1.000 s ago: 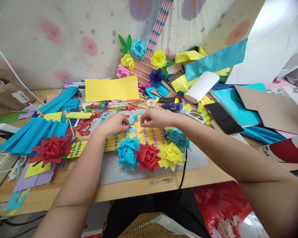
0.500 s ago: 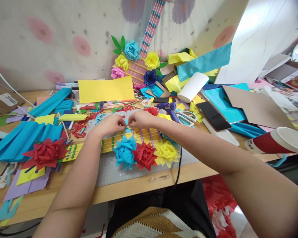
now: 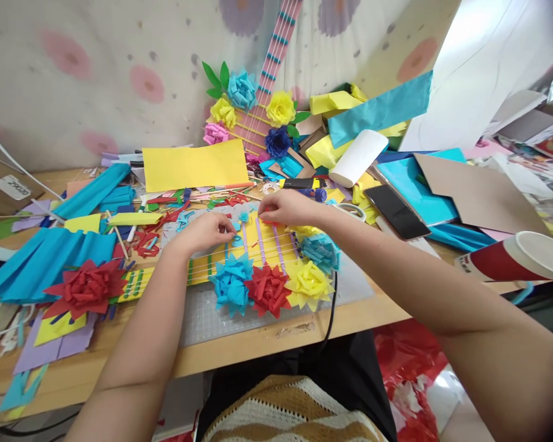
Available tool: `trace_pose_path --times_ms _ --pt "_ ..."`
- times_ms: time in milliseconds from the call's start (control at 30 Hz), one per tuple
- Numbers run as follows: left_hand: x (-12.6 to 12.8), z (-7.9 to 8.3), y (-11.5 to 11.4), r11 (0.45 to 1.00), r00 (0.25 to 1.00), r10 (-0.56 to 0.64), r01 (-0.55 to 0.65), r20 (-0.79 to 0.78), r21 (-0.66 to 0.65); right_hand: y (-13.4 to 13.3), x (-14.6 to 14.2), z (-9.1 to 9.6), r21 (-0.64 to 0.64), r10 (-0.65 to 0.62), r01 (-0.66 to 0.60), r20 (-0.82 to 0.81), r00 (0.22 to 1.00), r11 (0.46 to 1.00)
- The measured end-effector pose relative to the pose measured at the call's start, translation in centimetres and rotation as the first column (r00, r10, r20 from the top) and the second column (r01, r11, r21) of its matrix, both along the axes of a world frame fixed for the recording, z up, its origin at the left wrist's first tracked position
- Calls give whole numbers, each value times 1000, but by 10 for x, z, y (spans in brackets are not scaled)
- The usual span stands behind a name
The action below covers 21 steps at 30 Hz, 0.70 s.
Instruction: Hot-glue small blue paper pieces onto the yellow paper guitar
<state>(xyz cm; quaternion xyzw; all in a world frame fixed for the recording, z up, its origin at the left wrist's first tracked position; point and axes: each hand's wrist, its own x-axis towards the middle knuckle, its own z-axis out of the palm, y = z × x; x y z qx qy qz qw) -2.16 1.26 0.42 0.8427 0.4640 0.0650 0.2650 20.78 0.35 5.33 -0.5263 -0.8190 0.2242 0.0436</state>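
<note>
A yellow paper guitar (image 3: 253,238) lies on a grey cutting mat (image 3: 203,322), with white strings and purple strips across its body. Blue (image 3: 231,283), red (image 3: 268,290) and yellow (image 3: 310,284) paper flowers line its near edge, and another blue flower (image 3: 321,250) sits at its right end. My left hand (image 3: 208,233) is over the body's left part, thumb and fingertips pinched together; whatever is between them is too small to make out. Above the far edge, my right hand (image 3: 283,207) has its fingers closed downward beside a purple strip, hiding what they hold or touch.
A finished-looking pink paper guitar (image 3: 253,126) leans against the wall. Behind my hands lie yellow paper (image 3: 194,166), a glue gun (image 3: 317,194) and scissors (image 3: 352,212). To the right are a phone (image 3: 396,212) and a paper cup (image 3: 516,258); blue crepe paper (image 3: 50,261) is at left.
My right hand has moved right, away from my left hand, along the guitar's far edge. My left hand stays nearly in place. A small blue piece now shows between the hands.
</note>
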Motion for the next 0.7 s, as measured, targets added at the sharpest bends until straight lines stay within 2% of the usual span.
trace_pose_path --times_ms 133,200,333,533,700 --pt "-1 3 -1 1000 999 24 -24 29 -16 -10 -29 -15 -20 138 -138 34 990 990" --pt "-1 5 -2 1000 998 28 -27 50 -11 -11 -40 -19 -12 149 -149 83 985 989" --pt "-1 6 -2 999 996 42 -42 81 -9 -8 -49 -23 5 115 -116 100 988 993" --pt "-3 6 -2 997 993 53 -47 103 -53 1 -45 -32 -22 29 -27 49 998 999" --pt "-5 13 -6 995 981 85 -77 173 -55 1 -43 -34 -41 -33 33 19 999 999"
